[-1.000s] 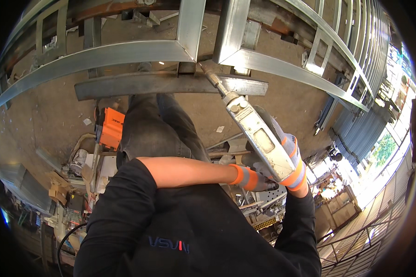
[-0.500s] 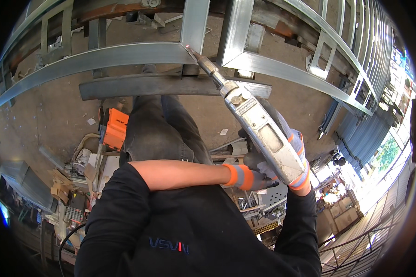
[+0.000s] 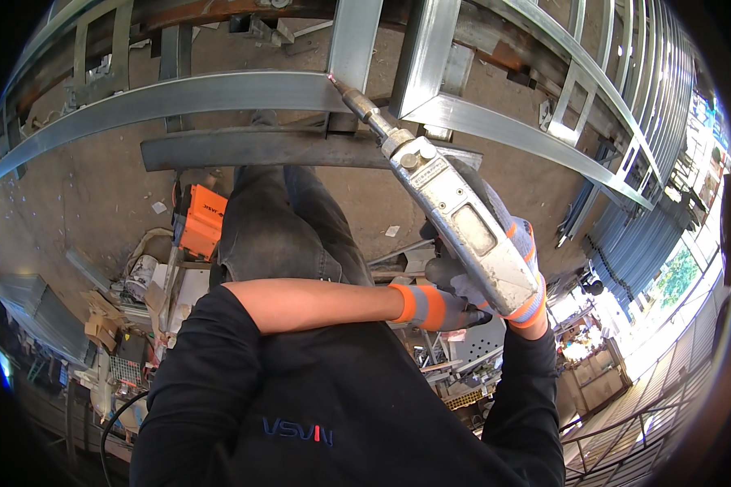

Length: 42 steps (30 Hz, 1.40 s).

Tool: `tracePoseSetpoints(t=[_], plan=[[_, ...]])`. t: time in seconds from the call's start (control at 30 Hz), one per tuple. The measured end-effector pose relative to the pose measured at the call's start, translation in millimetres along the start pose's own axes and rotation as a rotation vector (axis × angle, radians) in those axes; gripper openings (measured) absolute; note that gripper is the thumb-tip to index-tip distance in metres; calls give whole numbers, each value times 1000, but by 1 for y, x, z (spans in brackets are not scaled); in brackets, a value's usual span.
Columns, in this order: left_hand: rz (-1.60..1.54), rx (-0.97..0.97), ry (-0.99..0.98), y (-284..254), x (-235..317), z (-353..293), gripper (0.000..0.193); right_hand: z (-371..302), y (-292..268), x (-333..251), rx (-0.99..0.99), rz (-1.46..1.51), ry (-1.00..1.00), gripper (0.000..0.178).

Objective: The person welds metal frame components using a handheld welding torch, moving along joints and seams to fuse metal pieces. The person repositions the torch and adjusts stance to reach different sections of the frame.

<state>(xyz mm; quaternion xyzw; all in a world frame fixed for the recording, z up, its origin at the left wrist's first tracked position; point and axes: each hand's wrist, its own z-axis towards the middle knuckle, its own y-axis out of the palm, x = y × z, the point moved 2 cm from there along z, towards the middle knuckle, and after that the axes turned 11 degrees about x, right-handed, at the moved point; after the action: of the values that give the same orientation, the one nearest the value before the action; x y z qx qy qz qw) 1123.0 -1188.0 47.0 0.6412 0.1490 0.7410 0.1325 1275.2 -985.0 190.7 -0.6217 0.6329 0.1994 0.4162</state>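
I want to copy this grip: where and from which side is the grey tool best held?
Probably at the tool's thick rear body, from below and behind: both gloved hands, right hand and left hand, sit there, leaving the slim tip free at the steel frame.

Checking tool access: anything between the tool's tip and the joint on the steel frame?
Nothing visible. The grey handheld tool, gripped in the right hand with the left hand at its rear end, runs clear to the steel frame; its tip sits right at the joint where an upright meets the rail.
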Motion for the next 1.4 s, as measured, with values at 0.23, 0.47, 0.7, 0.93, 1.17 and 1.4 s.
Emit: tracePoseSetpoints(t=[0.23, 0.47, 0.7, 0.93, 1.17, 1.4], plan=[[-229, -265, -639, -84, 87, 37, 63, -2, -4, 8, -29, -95, -84, 70], [-188, -61, -407, -26, 32, 11, 44, -3, 4, 8, 25, 61, -16, 58], [-129, -173, -448, -73, 79, 26, 49, 0, 1, 1, 15, -137, -234, 48], [-149, -246, -626, -68, 84, 34, 53, -7, 0, 8, 47, 153, 74, 51], [-241, -110, -558, -40, 60, 22, 57, -5, 5, 0, 70, 51, 102, 49], [-42, -279, -466, -67, 82, 33, 57, -7, 2, 7, 56, -34, 46, 53]])
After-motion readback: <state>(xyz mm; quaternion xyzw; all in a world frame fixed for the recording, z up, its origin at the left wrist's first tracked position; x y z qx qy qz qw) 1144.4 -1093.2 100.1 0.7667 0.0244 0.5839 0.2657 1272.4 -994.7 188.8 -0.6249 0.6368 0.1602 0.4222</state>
